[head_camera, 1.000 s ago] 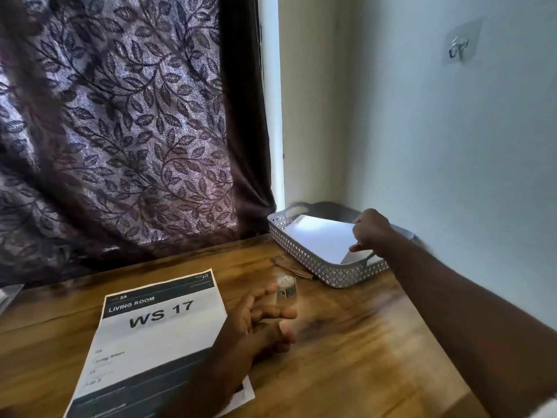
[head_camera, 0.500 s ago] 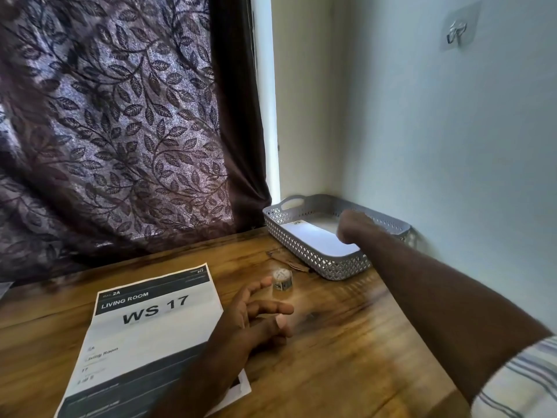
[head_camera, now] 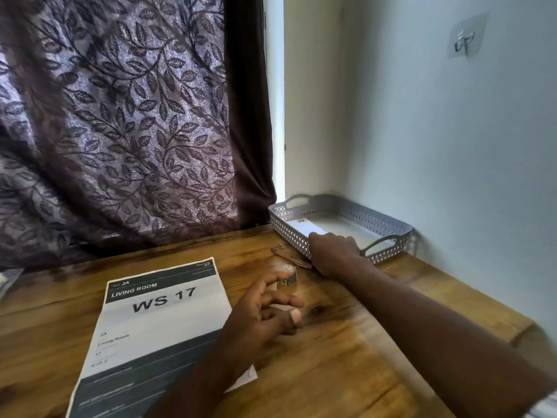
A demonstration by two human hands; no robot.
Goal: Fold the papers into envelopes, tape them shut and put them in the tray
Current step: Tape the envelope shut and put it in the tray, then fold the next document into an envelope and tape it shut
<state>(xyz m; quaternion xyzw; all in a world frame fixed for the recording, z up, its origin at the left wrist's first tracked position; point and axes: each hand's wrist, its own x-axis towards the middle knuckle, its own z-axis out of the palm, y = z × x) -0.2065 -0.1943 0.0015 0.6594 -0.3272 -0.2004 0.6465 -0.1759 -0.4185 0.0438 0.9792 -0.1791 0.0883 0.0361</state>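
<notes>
Compared with half a second earlier, the right hand (head_camera: pixel 333 251) is found drawn back from over the tray (head_camera: pixel 355 210) to its near side. There it is seen from the back, knuckles up, against the tray's near rim and just right of a thin object (head_camera: pixel 289 256) that is too blurred to be identified. Its fingers are curled downward and hidden, so whether anything is held under them cannot be told. The envelope (head_camera: pixel 306 228), which was pinched by that hand a second ago, is now left lying flat inside the tray along its near side, with one end covered by the hand. The left hand (head_camera: pixel 265 309) is little changed: it is rested on the desk (head_camera: pixel 331 372) with its fingers loosely spread and nothing held, the forearm laid over the right edge of a printed sheet (head_camera: pixel 162 321) marked "WS 17". A roll of tape (head_camera: pixel 290 275) is stood just beyond the index fingertip, as before. The envelope's long axis is set parallel to the tray's long sides, running from far left to near right. A small dark mark is carried at its far-left end, which is pointed toward the curtain (head_camera: pixel 120 116). The tray itself is placed in the far right corner of the desk, close against the wall (head_camera: pixel 452 146), with one handle turned toward the curtain and the other toward the near right. A hook (head_camera: pixel 464 43) is fixed high on the wall.
</notes>
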